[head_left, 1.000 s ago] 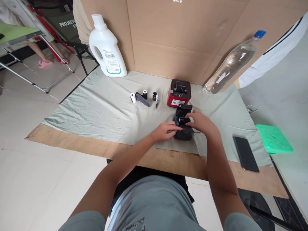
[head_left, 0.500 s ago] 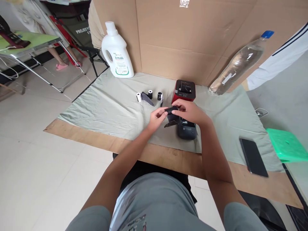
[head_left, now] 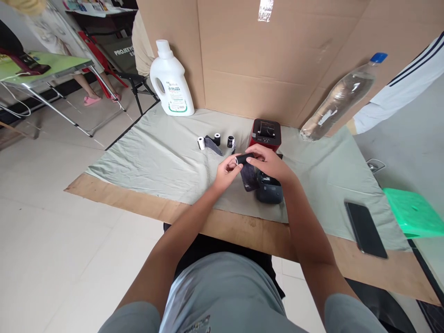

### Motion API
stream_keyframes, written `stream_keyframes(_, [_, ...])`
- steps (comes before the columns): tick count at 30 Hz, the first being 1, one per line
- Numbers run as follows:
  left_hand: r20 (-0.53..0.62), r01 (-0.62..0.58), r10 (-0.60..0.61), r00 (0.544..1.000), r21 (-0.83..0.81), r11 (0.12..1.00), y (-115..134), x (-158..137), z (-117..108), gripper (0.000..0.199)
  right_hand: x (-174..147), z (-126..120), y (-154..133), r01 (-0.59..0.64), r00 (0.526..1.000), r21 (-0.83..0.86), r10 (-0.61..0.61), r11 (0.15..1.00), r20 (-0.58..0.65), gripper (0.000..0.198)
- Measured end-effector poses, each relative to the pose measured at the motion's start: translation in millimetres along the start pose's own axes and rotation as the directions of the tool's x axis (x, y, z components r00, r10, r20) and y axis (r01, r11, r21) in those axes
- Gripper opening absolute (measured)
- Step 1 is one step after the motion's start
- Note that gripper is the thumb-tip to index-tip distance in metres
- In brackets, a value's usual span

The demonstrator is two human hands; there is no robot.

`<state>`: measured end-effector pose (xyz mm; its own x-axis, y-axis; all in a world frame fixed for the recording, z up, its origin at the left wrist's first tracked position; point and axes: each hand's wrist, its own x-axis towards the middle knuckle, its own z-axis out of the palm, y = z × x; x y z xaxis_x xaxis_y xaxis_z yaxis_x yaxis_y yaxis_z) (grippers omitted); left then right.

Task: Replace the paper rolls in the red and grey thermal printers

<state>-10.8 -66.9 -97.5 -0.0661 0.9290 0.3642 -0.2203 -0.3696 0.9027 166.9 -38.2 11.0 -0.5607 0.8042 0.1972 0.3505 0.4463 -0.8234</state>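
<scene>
A black paper roll with a pale core lies between my two hands above the cloth. My right hand pinches its right part, thumb in front and fingers behind. At the other end, my left hand curls its fingers against the roll, with the pale core end showing beside its thumb. A loose dark strip hangs from the roll. Just below my right hand sits a black label printer, partly hidden by that hand. Behind it stands a red and black printer.
Several small rolls, among them a white-sided roll and a black roll, stand farther back. A white detergent bottle and a clear water bottle stand by the cardboard. A phone lies right, near a green stool.
The roll has turned so its pale left end faces me more. The loose strip now hangs lower and flatter. My left thumb has slid slightly down from the roll's front.
</scene>
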Motion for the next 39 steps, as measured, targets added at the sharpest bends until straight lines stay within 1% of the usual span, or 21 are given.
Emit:
stream_keyframes(3, [0.014, 0.015, -0.016, 1.000, 0.030, 0.999, -3, 1, -1, 0.069, 1, 3, 4, -0.033, 0.999, 0.083, 0.033, 0.996, 0.006, 0.023])
stream_keyframes(6, [0.011, 0.025, -0.025, 1.000, 0.048, 0.999, -3, 3, -3, 0.067, 1, 6, 6, -0.044, 0.999, 0.142, 0.040, 0.989, 0.026, 0.028])
stream_keyframes(8, [-0.028, 0.004, -0.002, 1.000, 0.069, 0.998, -3, 4, -4, 0.063, 2, 9, 9, -0.044, 0.999, 0.140, 0.045, 0.989, -0.004, 0.031])
stream_keyframes(11, [-0.066, -0.032, 0.039, 0.997, 0.102, 0.994, -3, 4, -5, 0.061, 4, 11, 16, -0.083, 0.995, 0.123, 0.090, 0.989, -0.051, 0.030])
stream_keyframes(13, [-0.066, -0.017, 0.023, 0.998, 0.091, 0.996, -5, 4, -5, 0.065, 6, 12, 20, -0.090, 0.994, 0.151, 0.098, 0.984, -0.047, 0.030])
stream_keyframes(15, [-0.065, 0.019, -0.015, 0.998, 0.061, 0.998, -7, 4, -5, 0.067, 6, 12, 22, -0.070, 0.996, 0.197, 0.078, 0.978, -0.033, 0.030])
stream_keyframes(17, [-0.069, 0.038, -0.034, 0.997, 0.056, 0.998, -8, 4, -5, 0.065, 6, 12, 22, -0.049, 0.998, 0.225, 0.056, 0.973, -0.025, 0.031])
stream_keyframes(19, [-0.085, 0.006, 0.002, 0.996, 0.092, 0.996, -8, 4, -6, 0.059, 6, 14, 22, -0.063, 0.997, 0.240, 0.071, 0.969, -0.026, 0.033])
stream_keyframes(21, [-0.097, -0.069, 0.084, 0.992, 0.147, 0.987, -8, 4, -6, 0.055, 7, 16, 22, -0.110, 0.992, 0.257, 0.123, 0.960, -0.035, 0.035])
stream_keyframes(23, [-0.092, -0.133, 0.152, 0.984, 0.188, 0.973, -7, 4, -6, 0.052, 8, 17, 24, -0.153, 0.985, 0.271, 0.170, 0.950, -0.041, 0.037])
stream_keyframes(24, [-0.084, -0.142, 0.161, 0.983, 0.197, 0.970, -6, 4, -6, 0.053, 9, 18, 25, -0.156, 0.983, 0.276, 0.176, 0.948, -0.048, 0.036])
stream_keyframes(26, [-0.077, -0.099, 0.116, 0.990, 0.195, 0.976, -6, 5, -7, 0.055, 10, 18, 28, -0.129, 0.986, 0.279, 0.154, 0.952, -0.069, 0.034])
stream_keyframes(30, [-0.088, 0.092, -0.078, 0.993, 0.164, 0.982, -7, 7, -7, 0.057, 9, 18, 31, -0.084, 0.991, 0.268, 0.107, 0.960, -0.073, 0.035])
stream_keyframes(32, [-0.068, 0.130, -0.122, 0.990, 0.133, 0.982, -9, 7, -5, 0.055, 9, 19, 31, -0.084, 0.992, 0.264, 0.107, 0.961, -0.073, 0.036])
stream_keyframes(34, [-0.061, 0.117, -0.111, 0.992, 0.107, 0.987, -12, 6, -3, 0.054, 10, 22, 29, -0.099, 0.987, 0.259, 0.127, 0.961, -0.094, 0.037])
stream_keyframes(36, [-0.100, 0.083, -0.071, 0.992, 0.123, 0.989, -14, 4, -1, 0.053, 11, 26, 28, -0.135, 0.976, 0.267, 0.173, 0.954, -0.128, 0.039])
stream_keyframes(38, [-0.128, 0.053, -0.026, 0.991, 0.209, 0.976, -14, 3, -3, 0.054, 13, 30, 28, -0.175, 0.959, 0.292, 0.230, 0.940, -0.165, 0.039])
stream_keyframes(39, [-0.102, 0.028, 0.001, 0.995, 0.280, 0.960, -12, 4, -5, 0.054, 14, 31, 28, -0.196, 0.950, 0.308, 0.259, 0.931, -0.177, 0.040])
